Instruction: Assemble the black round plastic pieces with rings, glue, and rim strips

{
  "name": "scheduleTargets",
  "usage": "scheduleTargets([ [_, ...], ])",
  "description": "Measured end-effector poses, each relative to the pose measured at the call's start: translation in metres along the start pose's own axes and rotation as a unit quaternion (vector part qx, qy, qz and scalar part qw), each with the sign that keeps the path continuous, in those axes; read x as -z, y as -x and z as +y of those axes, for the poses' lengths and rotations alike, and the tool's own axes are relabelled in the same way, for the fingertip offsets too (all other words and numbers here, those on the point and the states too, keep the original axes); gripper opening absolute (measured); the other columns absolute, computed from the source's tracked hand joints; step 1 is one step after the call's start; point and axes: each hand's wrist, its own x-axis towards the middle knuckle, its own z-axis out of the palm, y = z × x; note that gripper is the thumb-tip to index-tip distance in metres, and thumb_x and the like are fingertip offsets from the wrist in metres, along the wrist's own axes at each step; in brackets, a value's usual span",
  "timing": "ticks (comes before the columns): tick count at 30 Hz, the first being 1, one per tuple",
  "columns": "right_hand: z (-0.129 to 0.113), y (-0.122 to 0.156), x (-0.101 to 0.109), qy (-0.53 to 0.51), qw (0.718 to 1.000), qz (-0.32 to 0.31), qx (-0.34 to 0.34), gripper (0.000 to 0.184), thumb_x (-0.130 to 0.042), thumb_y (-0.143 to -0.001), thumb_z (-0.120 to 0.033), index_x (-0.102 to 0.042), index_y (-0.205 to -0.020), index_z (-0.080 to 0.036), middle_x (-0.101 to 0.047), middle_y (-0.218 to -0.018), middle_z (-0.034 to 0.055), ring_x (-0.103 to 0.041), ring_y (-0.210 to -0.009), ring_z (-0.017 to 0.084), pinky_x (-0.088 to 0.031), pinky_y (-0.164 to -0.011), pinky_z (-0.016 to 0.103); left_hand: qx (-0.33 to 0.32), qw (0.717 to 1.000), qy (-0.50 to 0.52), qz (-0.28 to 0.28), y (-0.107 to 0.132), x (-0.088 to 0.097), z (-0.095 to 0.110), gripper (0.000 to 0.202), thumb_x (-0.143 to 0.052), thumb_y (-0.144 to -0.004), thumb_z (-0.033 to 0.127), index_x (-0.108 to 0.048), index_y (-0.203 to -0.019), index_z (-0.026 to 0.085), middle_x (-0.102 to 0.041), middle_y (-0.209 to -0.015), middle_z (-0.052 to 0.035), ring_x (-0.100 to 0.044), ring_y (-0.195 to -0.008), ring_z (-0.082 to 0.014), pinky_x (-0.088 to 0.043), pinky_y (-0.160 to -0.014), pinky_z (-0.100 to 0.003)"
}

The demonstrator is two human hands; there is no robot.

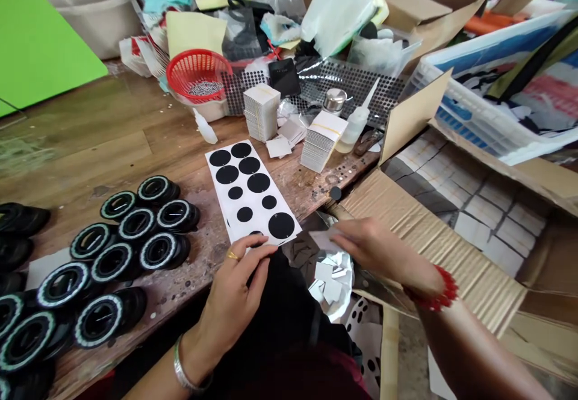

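Note:
My left hand (239,291) pinches the lower edge of a white sheet of black round stickers (250,202), which lies on the wooden table. The fingertips cover part of its bottom row. Over the table's front edge, my right hand (374,246) is closed on a small pale square card (323,240), slightly blurred. Below that hand is a foil-lined container (345,303) with loose square cards in it. Two banded stacks of such cards, one stack (262,114) at the left and another stack (323,141) at the right, stand behind the sheet.
Several black cylindrical parts with pale rings (135,225) fill the table's left side. An open cardboard box (428,231) with card bundles stands right. Behind are a red basket (198,62), squeeze bottles (354,129), a metal-topped jar (335,100) and a plastic crate (433,81).

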Motion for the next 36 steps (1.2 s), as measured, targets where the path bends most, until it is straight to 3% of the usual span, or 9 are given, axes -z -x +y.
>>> scheduleTargets([
  [2, 0.012, 0.001, -0.033, -0.014, 0.986, -0.105, -0.132, 0.019, -0.064, -0.107, -0.011, -0.066, -0.089, -0.016, -0.064, -0.082, 0.0024, -0.064, -0.082, 0.021, -0.044, -0.074, 0.023, -0.015, 0.999, 0.013, -0.031, 0.011, -0.005, 0.006, 0.026, -0.052, -0.097, 0.010, -0.067, -0.114, 0.023, -0.066, -0.116, -0.0071, -0.067, -0.108, -0.0158, -0.056, -0.097, -0.029],
  [4, 0.032, 0.000, -0.078, -0.015, 0.969, -0.138, -0.205, 0.010, -0.071, -0.105, -0.014, -0.069, -0.095, -0.016, -0.066, -0.089, 0.0054, -0.065, -0.090, 0.024, -0.046, -0.076, 0.024, -0.030, 0.997, 0.027, -0.070, 0.022, -0.011, 0.009, 0.027, -0.051, -0.096, 0.009, -0.067, -0.113, 0.023, -0.066, -0.116, -0.0067, -0.066, -0.108, -0.0149, -0.056, -0.096, -0.026],
  [8, 0.078, 0.017, -0.161, 0.008, 0.918, -0.178, -0.354, 0.020, -0.087, -0.092, -0.018, -0.069, -0.090, -0.010, -0.066, -0.093, 0.0111, -0.065, -0.093, 0.031, -0.053, -0.082, 0.035, -0.039, 0.989, 0.036, -0.135, 0.035, -0.019, 0.005, 0.028, -0.049, -0.096, 0.008, -0.068, -0.111, 0.022, -0.067, -0.115, -0.0069, -0.066, -0.108, -0.0150, -0.057, -0.092, -0.024],
  [13, 0.102, 0.060, -0.218, 0.004, 0.884, -0.126, -0.450, 0.046, -0.092, -0.087, -0.035, -0.065, -0.114, -0.009, -0.061, -0.115, 0.0156, -0.058, -0.112, 0.035, -0.051, -0.093, 0.040, -0.003, 0.989, 0.024, -0.146, 0.041, -0.021, -0.008, 0.024, -0.050, -0.098, 0.014, -0.069, -0.109, 0.024, -0.068, -0.112, -0.0057, -0.068, -0.102, -0.0147, -0.058, -0.087, -0.023],
  [16, 0.102, 0.071, -0.240, -0.007, 0.878, -0.068, -0.473, 0.047, -0.085, -0.093, -0.041, -0.062, -0.120, -0.010, -0.059, -0.121, 0.0177, -0.053, -0.118, 0.038, -0.049, -0.094, 0.040, 0.004, 0.990, 0.020, -0.140, 0.043, -0.024, -0.013, 0.024, -0.050, -0.098, 0.015, -0.069, -0.108, 0.025, -0.068, -0.111, -0.0050, -0.069, -0.101, -0.0144, -0.059, -0.086, -0.023],
  [21, 0.105, 0.074, -0.259, -0.077, 0.887, -0.044, -0.454, 0.017, -0.074, -0.105, -0.027, -0.065, -0.105, -0.013, -0.062, -0.105, 0.0067, -0.063, -0.095, 0.026, -0.055, -0.085, 0.035, 0.003, 0.991, 0.014, -0.133, 0.043, -0.028, -0.017, 0.023, -0.050, -0.098, 0.016, -0.070, -0.107, 0.025, -0.069, -0.109, -0.0051, -0.070, -0.099, -0.0148, -0.060, -0.084, -0.024],
  [25, 0.107, 0.070, -0.255, -0.125, 0.884, -0.049, -0.447, 0.024, -0.072, -0.109, -0.031, -0.065, -0.097, -0.011, -0.061, -0.092, 0.0019, -0.064, -0.077, 0.020, -0.059, -0.073, 0.031, 0.011, 0.992, 0.005, -0.128, 0.045, -0.027, -0.020, 0.023, -0.050, -0.098, 0.017, -0.071, -0.106, 0.025, -0.070, -0.109, -0.0054, -0.070, -0.099, -0.0159, -0.060, -0.085, -0.027],
  [31, 0.102, 0.031, -0.231, -0.152, 0.889, -0.048, -0.430, 0.029, -0.070, -0.110, -0.034, -0.065, -0.093, -0.011, -0.061, -0.089, 0.0018, -0.064, -0.079, 0.021, -0.058, -0.075, 0.032, 0.022, 0.992, 0.001, -0.124, 0.045, -0.025, -0.022, 0.025, -0.049, -0.097, 0.018, -0.072, -0.104, 0.024, -0.071, -0.106, -0.0060, -0.071, -0.097, -0.0173, -0.061, -0.084, -0.029],
  [36, 0.090, 0.028, -0.234, -0.154, 0.879, -0.146, -0.427, 0.022, -0.075, -0.107, -0.030, -0.066, -0.101, -0.011, -0.063, -0.101, 0.0059, -0.064, -0.092, 0.024, -0.058, -0.086, 0.039, 0.026, 0.992, -0.001, -0.120, 0.047, -0.022, -0.022, 0.024, -0.051, -0.097, 0.018, -0.072, -0.106, 0.025, -0.071, -0.107, -0.0057, -0.072, -0.096, -0.0167, -0.061, -0.084, -0.028],
])
